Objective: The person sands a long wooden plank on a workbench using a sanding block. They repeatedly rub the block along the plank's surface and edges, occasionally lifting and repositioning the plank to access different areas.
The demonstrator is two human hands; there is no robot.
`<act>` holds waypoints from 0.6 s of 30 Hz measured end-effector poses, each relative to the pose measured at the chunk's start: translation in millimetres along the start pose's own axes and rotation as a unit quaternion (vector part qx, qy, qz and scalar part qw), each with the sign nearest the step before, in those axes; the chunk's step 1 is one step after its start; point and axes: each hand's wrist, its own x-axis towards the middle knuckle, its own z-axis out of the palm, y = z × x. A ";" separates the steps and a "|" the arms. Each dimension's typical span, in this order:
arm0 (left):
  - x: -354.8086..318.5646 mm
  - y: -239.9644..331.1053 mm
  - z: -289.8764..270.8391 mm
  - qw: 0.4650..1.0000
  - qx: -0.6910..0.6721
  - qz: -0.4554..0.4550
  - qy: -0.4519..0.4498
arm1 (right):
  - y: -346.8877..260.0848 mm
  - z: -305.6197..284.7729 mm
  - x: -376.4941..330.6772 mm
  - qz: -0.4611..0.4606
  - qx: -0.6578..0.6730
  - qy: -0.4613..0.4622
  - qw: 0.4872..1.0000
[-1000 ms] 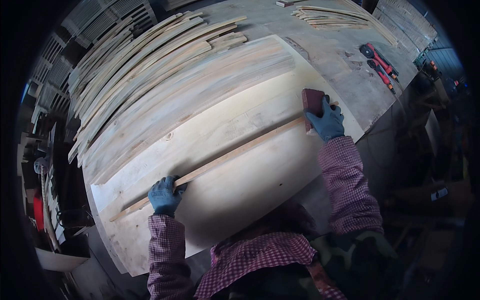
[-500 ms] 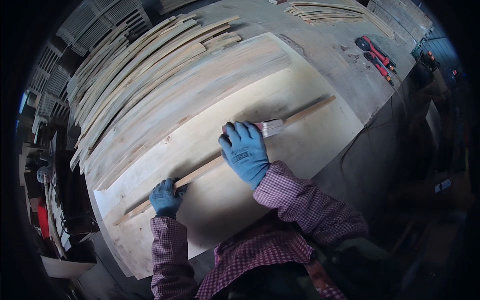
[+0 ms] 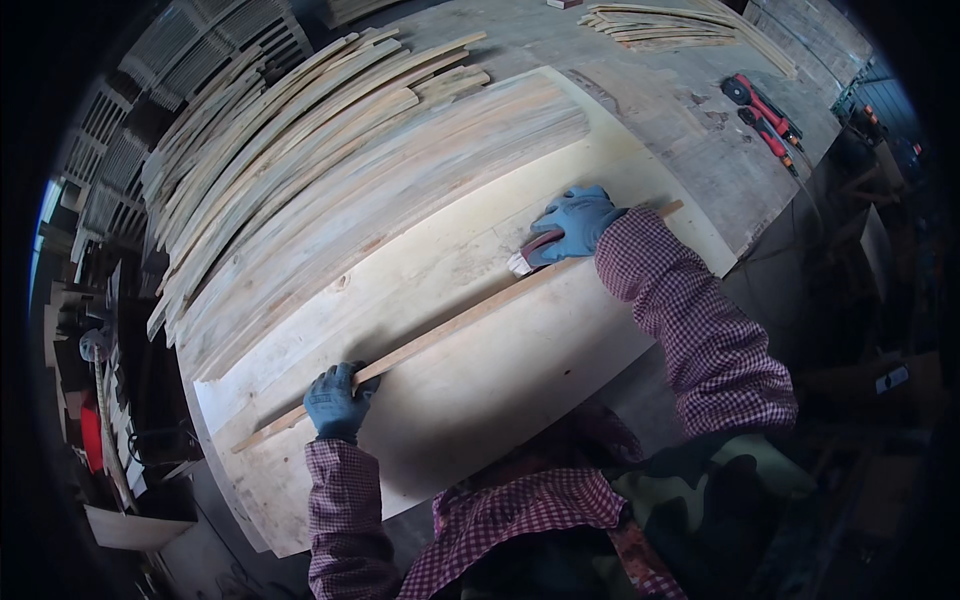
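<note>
A long, narrow wooden strip [image 3: 460,327] lies slantwise across the pale board [image 3: 480,415] in front of me. Near its left end, my left hand [image 3: 338,402], in a blue glove, is closed around it. My right hand [image 3: 578,222], gloved alike, grips the dark red handle of a flat paintbrush [image 3: 519,262]. The brush's pale end points to the left, close to the strip's far edge. Whether the bristles touch the wood, I cannot tell. The fingertips of the right hand are partly hidden.
Side-by-side planks [image 3: 400,210] cover the board's far part, with loose wooden strips [image 3: 270,150] beyond. Red-handled power tools [image 3: 765,120] with cords lie on the table at right. More strips [image 3: 665,28] are stacked at the back. Pallets [image 3: 215,50] stand at far left.
My right hand has moved right and farther away along the strip, turning so the brush points left instead of right. My left hand stays on the strip near its left end.
</note>
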 end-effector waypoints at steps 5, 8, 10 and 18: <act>0.0 -0.1 2.5 1.000 -0.009 -0.005 -0.002 | 17.2 28.6 10.7 -0.006 0.002 0.161 0.987; -1.2 0.7 1.0 1.000 -0.008 -0.011 -0.010 | 15.5 50.6 24.4 -0.017 -0.024 0.275 0.961; -0.4 -0.4 4.5 1.000 -0.014 -0.007 -0.012 | 15.7 47.5 26.7 0.003 -0.040 0.322 0.946; -1.7 0.1 -3.7 1.000 -0.014 -0.016 -0.018 | -18.1 17.8 2.3 0.103 0.201 0.367 0.902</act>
